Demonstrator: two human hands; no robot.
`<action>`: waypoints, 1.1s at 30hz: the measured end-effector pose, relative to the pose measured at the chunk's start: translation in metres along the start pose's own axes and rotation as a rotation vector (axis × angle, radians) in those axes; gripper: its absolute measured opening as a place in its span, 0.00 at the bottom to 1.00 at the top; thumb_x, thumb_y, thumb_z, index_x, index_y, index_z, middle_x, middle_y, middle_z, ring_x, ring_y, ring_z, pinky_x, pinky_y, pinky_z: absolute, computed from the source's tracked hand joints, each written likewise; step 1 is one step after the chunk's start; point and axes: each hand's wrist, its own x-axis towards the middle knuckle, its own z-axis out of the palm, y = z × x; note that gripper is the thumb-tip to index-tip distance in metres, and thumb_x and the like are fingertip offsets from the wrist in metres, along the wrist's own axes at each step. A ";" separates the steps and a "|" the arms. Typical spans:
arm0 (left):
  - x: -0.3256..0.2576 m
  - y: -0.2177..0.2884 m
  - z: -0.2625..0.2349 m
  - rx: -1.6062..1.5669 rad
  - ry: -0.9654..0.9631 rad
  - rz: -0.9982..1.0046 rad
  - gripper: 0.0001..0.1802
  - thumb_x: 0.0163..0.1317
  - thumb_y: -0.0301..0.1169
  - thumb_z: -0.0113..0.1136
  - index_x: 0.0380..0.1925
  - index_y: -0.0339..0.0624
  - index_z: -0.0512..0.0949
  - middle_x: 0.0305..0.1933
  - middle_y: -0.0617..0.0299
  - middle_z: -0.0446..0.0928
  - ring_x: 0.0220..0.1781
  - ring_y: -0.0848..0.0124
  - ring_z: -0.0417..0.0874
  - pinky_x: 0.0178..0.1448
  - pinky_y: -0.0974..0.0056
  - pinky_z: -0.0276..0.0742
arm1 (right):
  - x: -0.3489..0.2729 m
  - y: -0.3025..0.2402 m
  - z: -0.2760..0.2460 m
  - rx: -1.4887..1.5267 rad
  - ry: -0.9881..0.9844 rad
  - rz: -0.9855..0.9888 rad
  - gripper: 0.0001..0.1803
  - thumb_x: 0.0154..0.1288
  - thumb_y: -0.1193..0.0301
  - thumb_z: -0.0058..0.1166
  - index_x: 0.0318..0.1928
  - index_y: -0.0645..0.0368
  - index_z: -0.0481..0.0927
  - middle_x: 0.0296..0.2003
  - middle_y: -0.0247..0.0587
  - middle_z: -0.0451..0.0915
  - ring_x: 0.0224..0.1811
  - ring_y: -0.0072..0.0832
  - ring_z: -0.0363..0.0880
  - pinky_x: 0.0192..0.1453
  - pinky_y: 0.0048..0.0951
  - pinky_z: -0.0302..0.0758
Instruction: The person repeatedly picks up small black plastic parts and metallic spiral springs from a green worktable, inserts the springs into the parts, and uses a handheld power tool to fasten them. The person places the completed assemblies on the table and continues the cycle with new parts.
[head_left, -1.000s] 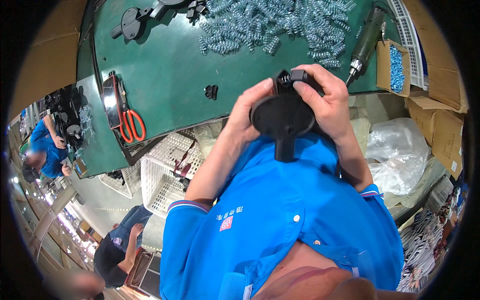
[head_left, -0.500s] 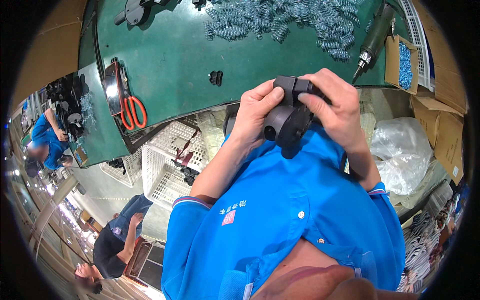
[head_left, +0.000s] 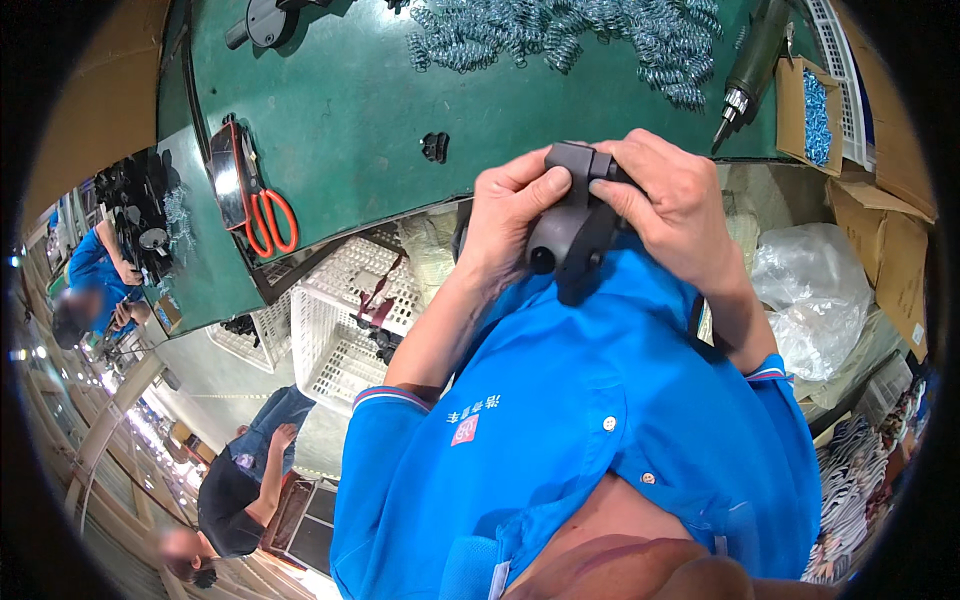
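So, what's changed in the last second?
The black part has been turned: its flat round face no longer faces the camera, and a round hole now shows at its lower left. The left hand and right hand both keep holding it; nothing was let go. The scissors, springs and small black piece still lie on the table.

Green worktable (head_left: 340, 120), grey floor (head_left: 205, 372), bright lights (head_left: 146, 432)

The black part (head_left: 583, 225), which a second ago showed its round flat face, has been turned edge-on at the near edge of the bench (head_left: 350, 130); a hole (head_left: 541, 260) now shows and its spring is hidden.
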 end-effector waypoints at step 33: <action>0.078 0.014 0.031 2.186 -0.117 0.651 0.25 0.52 0.38 0.69 0.50 0.43 0.78 0.45 0.59 0.75 0.51 0.60 0.75 0.54 0.52 0.66 | -0.051 0.165 -0.153 -0.943 0.373 0.688 0.17 0.65 0.54 0.51 0.47 0.48 0.82 0.39 0.43 0.82 0.45 0.47 0.80 0.47 0.46 0.74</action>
